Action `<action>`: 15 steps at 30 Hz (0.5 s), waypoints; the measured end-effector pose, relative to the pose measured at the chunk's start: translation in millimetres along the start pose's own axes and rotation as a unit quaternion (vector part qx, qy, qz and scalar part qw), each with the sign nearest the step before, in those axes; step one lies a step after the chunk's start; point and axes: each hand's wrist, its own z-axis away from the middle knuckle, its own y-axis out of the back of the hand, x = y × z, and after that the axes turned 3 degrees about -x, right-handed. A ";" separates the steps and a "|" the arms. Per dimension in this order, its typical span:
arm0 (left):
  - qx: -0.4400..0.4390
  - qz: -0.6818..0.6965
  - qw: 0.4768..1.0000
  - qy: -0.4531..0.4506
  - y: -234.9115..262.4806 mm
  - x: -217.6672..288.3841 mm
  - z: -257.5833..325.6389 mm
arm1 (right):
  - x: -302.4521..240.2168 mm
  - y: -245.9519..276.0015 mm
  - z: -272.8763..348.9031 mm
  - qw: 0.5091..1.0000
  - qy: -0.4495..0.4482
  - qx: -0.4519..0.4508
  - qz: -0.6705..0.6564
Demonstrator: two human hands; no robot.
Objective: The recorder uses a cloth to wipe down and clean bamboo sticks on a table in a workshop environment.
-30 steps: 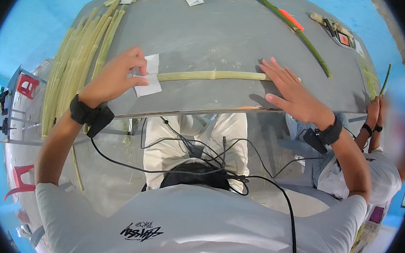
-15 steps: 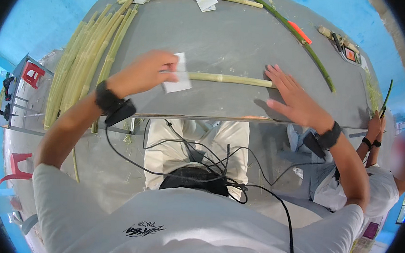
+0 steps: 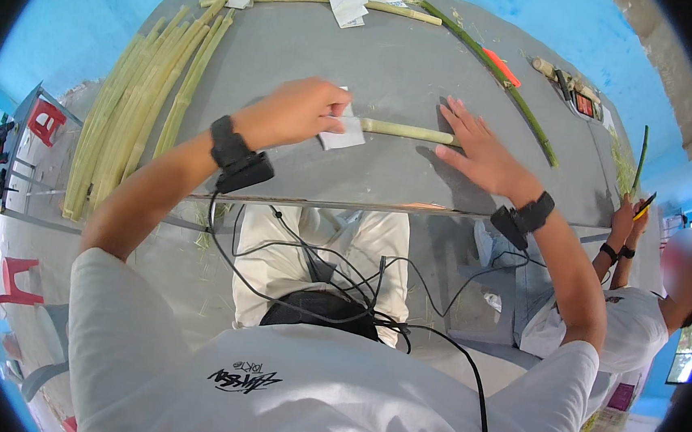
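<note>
A peeled, pale green bamboo stick point(image 3: 405, 130) lies crosswise on the grey table before me. My left hand point(image 3: 293, 113) pinches a folded white sheet point(image 3: 345, 140) over the stick, its fingers closed on it. The stick's left part is hidden under the sheet and hand. My right hand point(image 3: 489, 154) rests with fingers stretched out and spread at the stick's right end, palm down, gripping nothing.
Peeled bamboo sticks point(image 3: 139, 102) lie in a bunch at the left, with more along the far edge under white sheets point(image 3: 347, 2). A green stick point(image 3: 524, 116), an orange object point(image 3: 501, 67) and tools lie right. A co-worker's hands point(image 3: 627, 223) hold a green stalk at the table's right edge.
My left hand has slid right along the bamboo with the white sheet, closer to my right hand. My right hand stays spread at the stick's end. The whole view has shifted slightly.
</note>
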 end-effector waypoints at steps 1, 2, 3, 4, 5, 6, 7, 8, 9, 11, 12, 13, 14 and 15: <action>0.028 0.000 0.999 -0.018 0.4 -8.6 11.3 | -3.1 1.8 4.5 1.000 0.005 -0.002 0.002; 0.031 0.000 0.999 -0.013 8.3 -13.6 24.3 | -9.1 3.8 16.2 1.000 0.022 -0.006 0.005; 0.011 -0.004 1.000 -0.001 16.1 -16.6 38.2 | -13.9 1.8 32.2 0.999 0.037 -0.010 0.007; -0.007 -0.011 1.000 0.017 22.4 -20.2 52.5 | -15.9 -0.9 45.1 0.999 0.040 -0.021 0.004; -0.003 -0.014 1.000 0.023 23.7 -22.7 66.9 | -21.9 4.4 57.4 0.999 0.048 -0.020 0.005; 0.021 -0.018 0.999 0.029 24.9 -24.8 79.3 | -27.3 10.8 67.5 0.998 0.042 -0.035 -0.006; 0.045 -0.023 0.998 0.034 24.6 -22.5 88.1 | -29.7 12.8 72.2 0.998 0.036 -0.049 -0.017; 0.049 -0.034 0.998 0.024 30.2 -20.1 82.6 | -25.7 14.2 68.1 0.999 0.032 -0.035 -0.013; 0.001 -0.014 0.996 0.089 31.9 -12.5 83.4 | -23.6 10.6 67.8 0.998 0.038 -0.044 -0.016; -0.046 -0.001 0.987 0.151 35.2 -9.2 76.6 | -17.0 5.3 59.1 0.998 0.043 -0.047 -0.019; -0.023 -0.010 0.993 0.116 30.9 -11.9 72.4 | -11.6 3.3 49.8 0.998 0.054 -0.043 -0.013; -0.001 -0.018 0.997 0.080 29.5 -12.9 68.3 | -5.8 3.2 40.8 0.997 0.066 -0.041 -0.007; -0.004 -0.020 0.997 0.080 33.5 -12.1 60.6 | 0.6 4.8 33.0 0.997 0.065 -0.040 -0.010; -0.034 -0.017 0.996 0.086 39.2 -11.7 49.8 | 6.7 6.4 26.9 0.998 0.050 -0.040 -0.002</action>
